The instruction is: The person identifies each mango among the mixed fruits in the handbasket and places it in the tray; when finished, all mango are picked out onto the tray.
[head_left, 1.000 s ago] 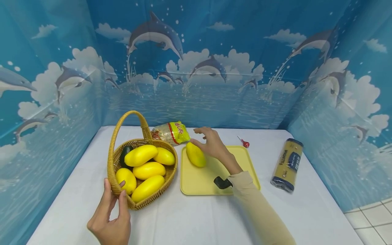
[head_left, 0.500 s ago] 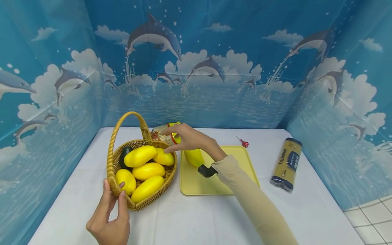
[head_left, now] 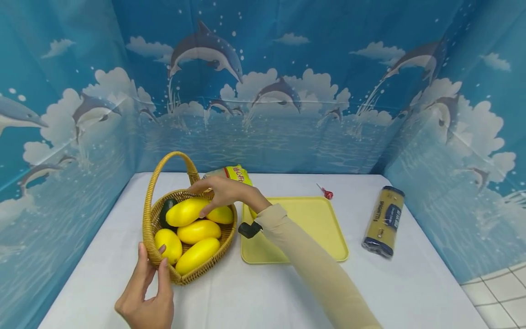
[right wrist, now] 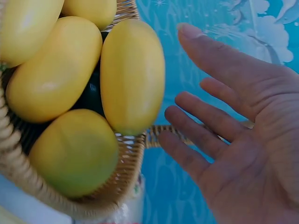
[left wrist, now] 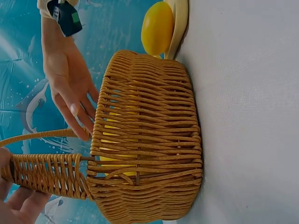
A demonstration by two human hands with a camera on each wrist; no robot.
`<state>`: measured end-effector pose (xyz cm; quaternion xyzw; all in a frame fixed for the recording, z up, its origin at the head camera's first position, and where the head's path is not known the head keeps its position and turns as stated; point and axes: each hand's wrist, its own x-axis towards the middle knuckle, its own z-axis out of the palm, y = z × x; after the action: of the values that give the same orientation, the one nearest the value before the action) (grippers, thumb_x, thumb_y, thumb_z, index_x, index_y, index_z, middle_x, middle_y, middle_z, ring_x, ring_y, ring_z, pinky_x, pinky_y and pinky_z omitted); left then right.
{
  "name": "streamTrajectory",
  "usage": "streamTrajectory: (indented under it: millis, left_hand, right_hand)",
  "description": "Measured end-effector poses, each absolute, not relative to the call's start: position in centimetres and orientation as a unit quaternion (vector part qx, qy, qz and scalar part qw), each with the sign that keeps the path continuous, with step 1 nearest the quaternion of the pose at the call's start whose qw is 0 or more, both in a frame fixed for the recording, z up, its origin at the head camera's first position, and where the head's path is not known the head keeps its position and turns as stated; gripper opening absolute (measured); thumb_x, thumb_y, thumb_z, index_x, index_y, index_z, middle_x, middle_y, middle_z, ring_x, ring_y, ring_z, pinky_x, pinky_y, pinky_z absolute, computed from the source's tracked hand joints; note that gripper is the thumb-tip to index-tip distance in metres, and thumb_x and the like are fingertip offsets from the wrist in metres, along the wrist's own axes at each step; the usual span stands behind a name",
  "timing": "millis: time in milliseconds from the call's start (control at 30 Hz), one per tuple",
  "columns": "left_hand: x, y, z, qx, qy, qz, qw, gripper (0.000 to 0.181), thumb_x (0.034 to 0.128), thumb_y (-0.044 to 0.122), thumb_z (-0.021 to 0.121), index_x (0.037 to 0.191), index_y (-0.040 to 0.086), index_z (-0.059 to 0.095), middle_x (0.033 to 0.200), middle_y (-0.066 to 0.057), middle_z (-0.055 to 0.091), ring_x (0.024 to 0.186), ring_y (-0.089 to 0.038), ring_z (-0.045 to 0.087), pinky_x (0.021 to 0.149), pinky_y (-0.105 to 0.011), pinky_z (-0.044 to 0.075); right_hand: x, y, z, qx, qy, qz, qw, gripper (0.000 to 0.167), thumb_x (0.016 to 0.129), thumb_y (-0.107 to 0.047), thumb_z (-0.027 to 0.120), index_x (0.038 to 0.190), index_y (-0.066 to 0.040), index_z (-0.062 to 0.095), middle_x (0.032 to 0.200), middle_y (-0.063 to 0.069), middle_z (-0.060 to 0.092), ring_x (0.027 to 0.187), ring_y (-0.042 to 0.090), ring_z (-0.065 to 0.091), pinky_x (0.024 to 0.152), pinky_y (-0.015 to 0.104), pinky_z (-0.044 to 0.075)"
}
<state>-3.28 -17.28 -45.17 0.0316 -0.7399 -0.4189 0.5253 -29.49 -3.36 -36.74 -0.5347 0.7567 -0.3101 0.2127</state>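
From where I'm standing, the person's left hand (head_left: 145,297) is gripping the wicker basket (left wrist: 152,107) at the near foot of its tall handle (head_left: 147,214), the thumb and fingers closing about the weave there. The right hand (head_left: 223,189) is hovering over the basket's far side with nothing in it, the thumb standing wide of the other fingers. Its palm is facing the fruit, and in the right wrist view a gap is showing between the fingertips and the nearest piece, the top yellow fruit (head_left: 185,213).

That one is lying slantwise over the rest of the pile; four other yellow fruits (head_left: 198,256) are sitting in the basket around and below it, and a dark green item (head_left: 166,214) is tucking in behind at the left. Just to the right of the basket, a yellow tray (head_left: 304,233) is lying flat, and another yellow fruit (left wrist: 158,28) is resting on it, mostly hiding behind the right wrist in the head view.

A bright printed bag (head_left: 239,173) is lying behind the basket, partly covered by the right arm. Beyond the tray a red lollipop (head_left: 327,194) is lying on the white cloth (head_left: 411,292), and farther right a spaghetti pack (head_left: 384,221) is resting at a slant
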Motion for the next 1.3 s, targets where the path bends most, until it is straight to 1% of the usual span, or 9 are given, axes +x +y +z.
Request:
streamTrajectory:
  millis: [200,367,467,600,733,933,1033,1167,1300]
  left_hand:
    - [-3.4,-17.2,-45.1,0.029,-0.739,-0.417,0.528,0.085,0.0751,-0.035,0.075,0.15,0.001,0.058,0.136,-0.027,0.067,0.121,0.001,0.069,0.095,-0.012,0.056]
    - [-3.3,-17.3,-45.3,0.04,-0.74,-0.414,0.529,0.088,0.0732,-0.036,0.076,0.151,0.002,0.057,0.135,-0.026,0.069,0.119,0.001,0.07,0.095,-0.011,0.056]
    - [-3.2,-17.4,-45.4,0.047,-0.741,-0.412,0.528,0.089,0.0736,-0.035,0.076,0.151,0.003,0.057,0.134,-0.025,0.07,0.118,0.002,0.07,0.095,-0.011,0.056]
    - [-3.2,-17.4,-45.2,0.054,-0.742,-0.409,0.528,0.089,0.0734,-0.035,0.076,0.151,0.004,0.057,0.133,-0.025,0.07,0.118,0.002,0.07,0.095,-0.011,0.056]
    - [-3.3,-17.2,-45.0,0.043,-0.74,-0.412,0.53,0.088,0.0729,-0.037,0.075,0.15,0.002,0.057,0.133,-0.027,0.069,0.119,0.001,0.07,0.095,-0.012,0.056]
    - [-3.3,-17.0,-44.8,0.021,-0.734,-0.418,0.535,0.081,0.0764,-0.036,0.073,0.149,-0.003,0.057,0.134,-0.031,0.067,0.12,0.0,0.07,0.096,-0.013,0.056]
    - [-3.3,-17.1,-44.9,0.029,-0.735,-0.416,0.535,0.082,0.0763,-0.035,0.074,0.149,-0.001,0.057,0.134,-0.03,0.067,0.12,0.001,0.07,0.095,-0.012,0.056]
    - [-3.3,-17.2,-45.2,0.047,-0.741,-0.411,0.528,0.088,0.0735,-0.036,0.076,0.15,0.002,0.057,0.132,-0.028,0.069,0.119,0.003,0.069,0.095,-0.011,0.056]
    - [-3.3,-17.1,-45.3,0.056,-0.743,-0.409,0.526,0.09,0.0723,-0.036,0.076,0.15,0.004,0.058,0.13,-0.027,0.071,0.118,0.004,0.069,0.094,-0.011,0.056]
  right_hand:
    - [-30.3,-5.1,-37.8,-0.533,0.753,-0.314,0.226,0.067,0.094,-0.01,0.085,0.154,0.003,0.056,0.154,0.018,0.061,0.143,0.033,0.057,0.121,0.036,0.049]
    - [-30.5,-6.1,-38.7,-0.535,0.754,-0.308,0.224,0.067,0.093,-0.009,0.086,0.153,0.002,0.058,0.154,0.015,0.062,0.144,0.028,0.057,0.119,0.026,0.048]
    - [-30.3,-6.6,-39.2,-0.527,0.761,-0.3,0.229,0.068,0.093,-0.011,0.087,0.154,-0.002,0.058,0.156,0.012,0.061,0.146,0.023,0.054,0.118,0.021,0.046]
    - [-30.1,-7.1,-39.7,-0.516,0.771,-0.294,0.23,0.068,0.094,-0.013,0.087,0.155,-0.005,0.058,0.158,0.008,0.06,0.148,0.021,0.052,0.118,0.02,0.045]
    - [-30.1,-7.2,-40.0,-0.509,0.777,-0.294,0.223,0.066,0.095,-0.011,0.085,0.155,-0.006,0.058,0.158,0.007,0.06,0.15,0.021,0.05,0.12,0.021,0.043]
    - [-30.1,-7.1,-40.2,-0.509,0.777,-0.296,0.22,0.067,0.095,-0.01,0.085,0.156,-0.007,0.057,0.157,0.007,0.06,0.15,0.02,0.05,0.121,0.022,0.042]
    - [-30.2,-6.9,-40.3,-0.513,0.772,-0.307,0.215,0.066,0.095,-0.01,0.085,0.155,-0.006,0.058,0.157,0.007,0.06,0.15,0.019,0.05,0.12,0.02,0.042]
    - [-30.2,-6.7,-40.3,-0.522,0.763,-0.323,0.204,0.064,0.094,-0.009,0.085,0.153,-0.004,0.06,0.156,0.01,0.061,0.15,0.021,0.05,0.12,0.019,0.042]
    - [-30.0,-6.2,-39.9,-0.522,0.763,-0.329,0.19,0.064,0.093,-0.008,0.086,0.151,-0.003,0.061,0.153,0.011,0.063,0.146,0.023,0.054,0.117,0.019,0.045]
